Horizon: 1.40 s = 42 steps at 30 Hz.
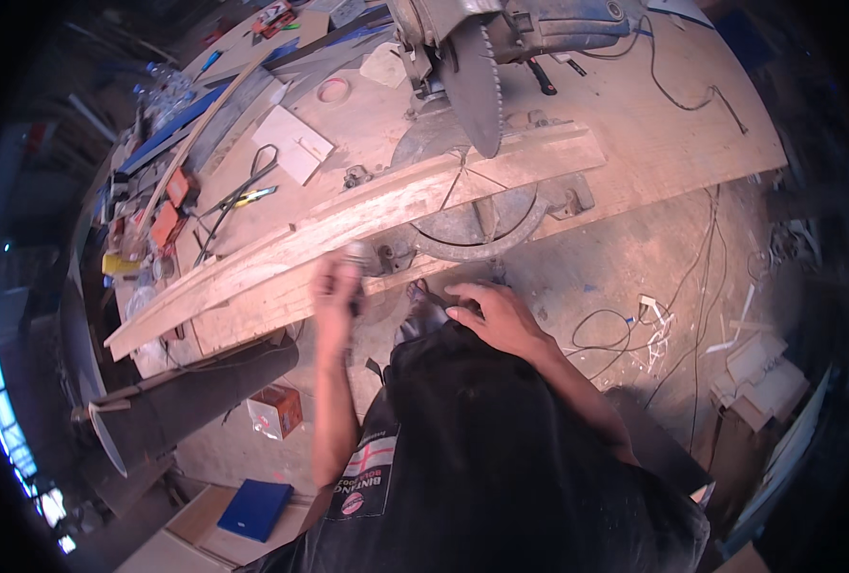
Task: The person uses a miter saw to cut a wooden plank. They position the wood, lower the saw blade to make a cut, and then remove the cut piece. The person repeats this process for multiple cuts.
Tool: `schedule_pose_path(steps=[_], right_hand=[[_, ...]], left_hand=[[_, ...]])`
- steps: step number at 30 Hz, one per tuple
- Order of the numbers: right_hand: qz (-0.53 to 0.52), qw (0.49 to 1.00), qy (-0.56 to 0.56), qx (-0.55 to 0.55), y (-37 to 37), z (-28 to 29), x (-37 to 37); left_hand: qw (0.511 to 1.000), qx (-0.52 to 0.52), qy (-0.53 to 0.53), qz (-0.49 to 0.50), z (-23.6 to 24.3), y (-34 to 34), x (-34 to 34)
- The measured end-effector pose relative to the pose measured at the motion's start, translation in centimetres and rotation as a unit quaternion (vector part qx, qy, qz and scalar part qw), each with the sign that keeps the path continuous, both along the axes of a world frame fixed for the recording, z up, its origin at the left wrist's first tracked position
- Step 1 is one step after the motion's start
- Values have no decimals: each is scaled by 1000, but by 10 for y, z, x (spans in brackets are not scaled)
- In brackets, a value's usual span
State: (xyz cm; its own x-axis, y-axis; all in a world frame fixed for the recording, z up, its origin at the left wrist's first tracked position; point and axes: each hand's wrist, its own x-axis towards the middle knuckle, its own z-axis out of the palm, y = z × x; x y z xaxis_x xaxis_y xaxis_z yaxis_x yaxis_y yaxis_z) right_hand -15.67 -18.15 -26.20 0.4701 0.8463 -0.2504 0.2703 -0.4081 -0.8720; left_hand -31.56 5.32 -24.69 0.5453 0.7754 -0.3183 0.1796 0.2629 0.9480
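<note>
My left hand (335,284) is closed at the near edge of the workbench, smeared by motion. A short object (358,252) with a pale, metallic-looking end pokes from its top; its kind is too blurred to tell. Beside it runs a long wooden board (367,215), lying across the base (477,250) of a mitre saw. Above the board hangs the saw's toothed blade (472,91), raised clear of the wood. My right hand (489,311) hovers before my dark shirt, just short of the saw base, fingers loosely stretched and nothing in them.
On the bench (701,115) lie a flat pale wood piece (293,143), a tape roll (333,90), a yellow cutter knife (254,197) and a black cable loop (243,186). Below are a large dark tube (195,396), an orange box (276,411), floor cables (601,329) and wood offcuts (758,377).
</note>
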Motion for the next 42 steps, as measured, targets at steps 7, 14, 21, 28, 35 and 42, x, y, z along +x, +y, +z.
schedule_pose_path(steps=[7, 14, 21, 28, 35, 42], right_hand=[[-49, 983, 126, 121, -18, -18, 28], [-91, 948, 210, 219, -22, 8, 43], [-103, 968, 110, 199, 1, 3, 27], [-214, 929, 259, 153, 18, -16, -12], [-247, 890, 341, 175, 19, -41, -32], [-310, 817, 431, 227, 30, -49, -37]], left_hand=[[970, 180, -26, -159, -6, -89, 43], [906, 359, 59, -217, 22, -94, 59], [864, 420, 95, -261, 8, -79, 54], [823, 455, 147, -308, -1, -78, 32], [864, 407, 78, -286, -31, -68, 8], [917, 307, -10, -255, -52, -54, -5]])
